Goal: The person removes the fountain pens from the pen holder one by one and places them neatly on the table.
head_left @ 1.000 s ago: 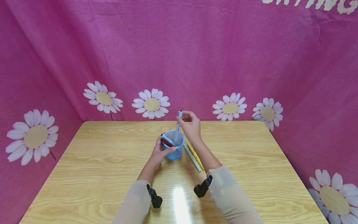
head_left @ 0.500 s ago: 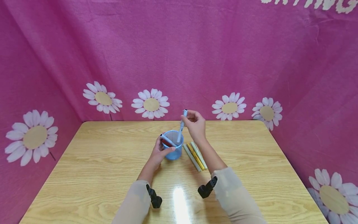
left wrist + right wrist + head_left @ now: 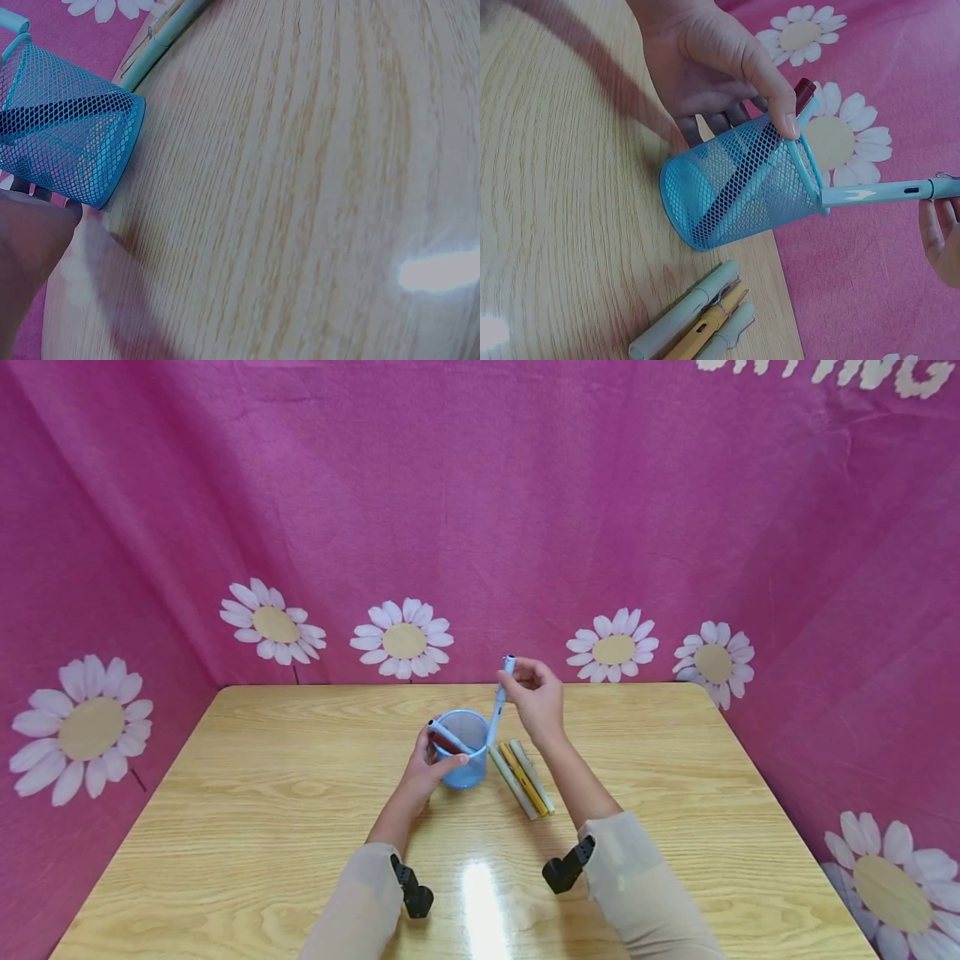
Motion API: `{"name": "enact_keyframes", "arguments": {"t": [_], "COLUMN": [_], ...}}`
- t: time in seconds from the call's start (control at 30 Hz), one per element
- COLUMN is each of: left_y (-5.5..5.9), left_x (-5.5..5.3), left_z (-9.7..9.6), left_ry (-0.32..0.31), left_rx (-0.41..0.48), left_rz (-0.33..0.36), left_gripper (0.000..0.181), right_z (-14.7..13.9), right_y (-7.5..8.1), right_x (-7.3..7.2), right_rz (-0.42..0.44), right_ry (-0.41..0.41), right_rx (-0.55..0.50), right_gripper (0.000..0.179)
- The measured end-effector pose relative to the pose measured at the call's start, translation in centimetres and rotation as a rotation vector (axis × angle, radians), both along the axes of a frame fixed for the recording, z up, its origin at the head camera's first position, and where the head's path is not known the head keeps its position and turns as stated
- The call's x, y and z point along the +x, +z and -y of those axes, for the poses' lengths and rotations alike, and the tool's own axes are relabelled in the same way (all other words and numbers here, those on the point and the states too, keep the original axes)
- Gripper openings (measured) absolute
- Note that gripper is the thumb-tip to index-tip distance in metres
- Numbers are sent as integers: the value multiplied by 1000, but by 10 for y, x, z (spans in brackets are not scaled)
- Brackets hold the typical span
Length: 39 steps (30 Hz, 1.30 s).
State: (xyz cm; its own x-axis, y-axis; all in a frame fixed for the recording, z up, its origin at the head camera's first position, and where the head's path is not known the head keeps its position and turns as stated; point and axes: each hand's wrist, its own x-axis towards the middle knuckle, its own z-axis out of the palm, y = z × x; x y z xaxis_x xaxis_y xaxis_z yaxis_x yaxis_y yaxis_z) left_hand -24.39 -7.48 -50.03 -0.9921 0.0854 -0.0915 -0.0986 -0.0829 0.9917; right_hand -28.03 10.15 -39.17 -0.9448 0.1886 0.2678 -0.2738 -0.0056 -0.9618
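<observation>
My left hand holds a blue mesh pen cup upright on the table, thumb at the rim. Inside lean a light blue pen and a dark red pen. Between thumb and fingers, my right hand pinches another light blue pen near its upper end. That pen points down, its lower end at the cup's right rim. Right of the cup lie a yellow pen and two pale green pens, the left one and the right one, side by side.
The wooden table has its far edge just beyond the cup. A pink curtain with white daisies hangs behind and along both sides. Black wrist cameras sit on both sleeves.
My right hand has moved right, drawing its light blue pen from inside the cup to the right rim. The right pale green pen has come into view. The left hand stays put.
</observation>
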Motion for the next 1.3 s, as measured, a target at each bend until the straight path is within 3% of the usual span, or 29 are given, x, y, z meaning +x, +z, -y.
{"name": "enact_keyframes", "arguments": {"t": [0.43,0.8,1.3], "left_y": [1,0,-2], "left_x": [0,1,1], "left_z": [1,0,0], "left_ry": [-4,-5,-10], "left_rx": [-26,-18,-30], "left_rz": [55,46,33], "left_gripper": [86,85,83], "right_z": [-14,-26,-47], "right_y": [-3,-6,-23], "right_x": [0,0,5], "right_rz": [35,53,135], "right_ry": [-26,-51,-52], "right_rx": [22,65,155], "right_gripper": [28,28,28]}}
